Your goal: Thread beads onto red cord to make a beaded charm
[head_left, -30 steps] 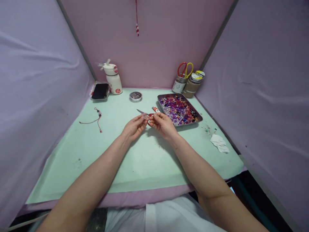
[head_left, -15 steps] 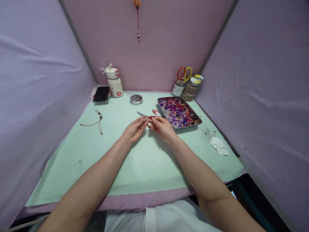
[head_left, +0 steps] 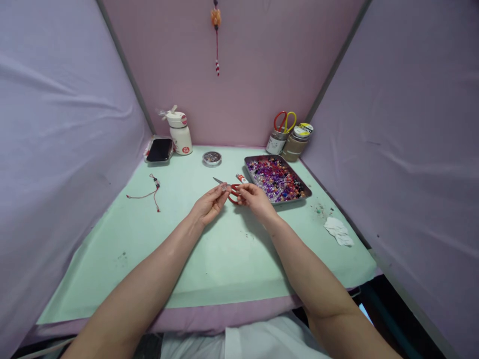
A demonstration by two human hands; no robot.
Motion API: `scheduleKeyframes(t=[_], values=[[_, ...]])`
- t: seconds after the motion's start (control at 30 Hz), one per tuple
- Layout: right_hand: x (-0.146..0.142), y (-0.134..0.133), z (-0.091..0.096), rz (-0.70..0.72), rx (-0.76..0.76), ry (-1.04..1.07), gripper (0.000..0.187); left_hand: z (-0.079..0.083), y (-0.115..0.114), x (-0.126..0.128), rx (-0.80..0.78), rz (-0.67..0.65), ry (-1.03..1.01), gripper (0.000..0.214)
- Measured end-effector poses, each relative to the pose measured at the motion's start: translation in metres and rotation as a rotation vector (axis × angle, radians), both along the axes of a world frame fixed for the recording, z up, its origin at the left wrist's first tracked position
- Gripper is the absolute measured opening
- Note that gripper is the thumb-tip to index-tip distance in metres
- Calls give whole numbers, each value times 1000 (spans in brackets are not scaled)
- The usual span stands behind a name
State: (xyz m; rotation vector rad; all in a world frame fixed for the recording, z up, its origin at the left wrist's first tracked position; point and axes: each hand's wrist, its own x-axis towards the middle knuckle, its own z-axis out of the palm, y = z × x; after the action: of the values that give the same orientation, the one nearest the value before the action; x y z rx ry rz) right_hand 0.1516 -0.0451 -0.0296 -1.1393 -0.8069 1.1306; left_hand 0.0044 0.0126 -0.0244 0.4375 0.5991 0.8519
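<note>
My left hand [head_left: 210, 204] pinches a small clear bead [head_left: 224, 187] between thumb and fingertips. Just to its right, my right hand [head_left: 256, 200] has its thumb and fingers pressed together; whatever they hold is too small to make out. A narrow gap separates the two sets of fingertips. Behind them lie scissors with red handles [head_left: 233, 200], their pointed blade [head_left: 220, 181] facing left, partly covered by the hands. A red and white lighter [head_left: 241, 178] rests beyond my right hand, beside a dark tray [head_left: 276, 203] filled with purple, red and clear beads.
A knotted red cord [head_left: 156, 193] with beads lies at left. Along the back stand a phone [head_left: 160, 150], a white bottle [head_left: 181, 137], a round dish [head_left: 212, 159], a tin with scissors [head_left: 276, 142] and a jar [head_left: 295, 146]. Crumpled tissue [head_left: 339, 232] lies at right.
My right hand has drawn slightly away from my left, showing more of the red scissor handles. The whole view has shifted a little downward in the picture; my left hand keeps its pinch.
</note>
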Motion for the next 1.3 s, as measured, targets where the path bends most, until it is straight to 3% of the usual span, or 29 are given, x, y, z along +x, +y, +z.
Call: scheduleKeyframes(t=[0.13,0.4,0.8,0.87,0.97,1.1,1.3], values=[[11,-2,9,-101,140,-147,13,4,-2,-2,-8,-68,5,21],[18,-10,22,-15,349,-393,3,9,-8,-2,-6,-137,10,24],[11,-17,28,86,400,-498,8,2,-6,-3,20,-202,23,24],[8,-17,31,62,384,-398,9,1,-7,-3,21,-205,15,22],[8,-16,36,14,335,-38,33,1,-6,-3,16,-188,28,22],[16,-16,43,68,278,372,57,0,-4,-3,21,-160,16,23],[28,-12,40,161,285,617,52,0,-1,-3,27,-135,-25,22]])
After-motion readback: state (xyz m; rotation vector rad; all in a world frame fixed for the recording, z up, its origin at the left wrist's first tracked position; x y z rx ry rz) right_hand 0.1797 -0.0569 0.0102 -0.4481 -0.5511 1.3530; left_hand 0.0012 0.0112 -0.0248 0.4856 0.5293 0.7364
